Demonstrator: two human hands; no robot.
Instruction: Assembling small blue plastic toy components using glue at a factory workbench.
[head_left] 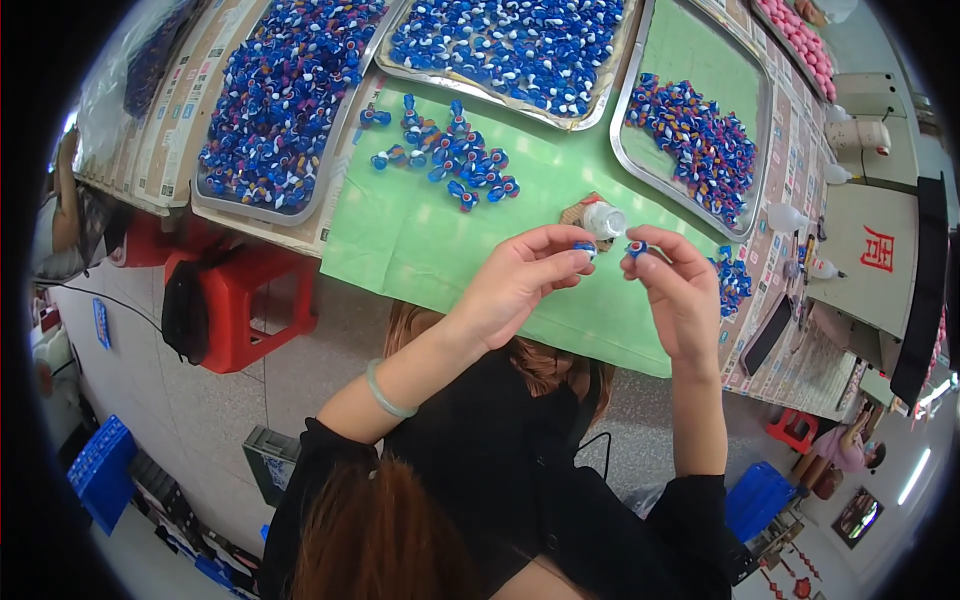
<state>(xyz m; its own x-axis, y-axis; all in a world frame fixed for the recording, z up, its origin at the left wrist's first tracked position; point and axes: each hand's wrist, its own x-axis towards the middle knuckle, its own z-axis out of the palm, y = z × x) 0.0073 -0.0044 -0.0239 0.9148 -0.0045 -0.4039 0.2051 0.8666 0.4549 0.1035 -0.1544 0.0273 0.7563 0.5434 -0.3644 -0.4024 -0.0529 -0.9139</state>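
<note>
My left hand pinches a small blue and white plastic piece between thumb and fingers. My right hand pinches another small blue piece with a red spot a little to the right of it. Both hands hover above the green mat. A small white bottle lies on the mat just behind my fingertips. A loose cluster of blue pieces lies on the mat further back.
Metal trays of blue pieces stand at the back left, back middle and right. A smaller pile lies right of my hand. A red stool and blue crates stand on the floor.
</note>
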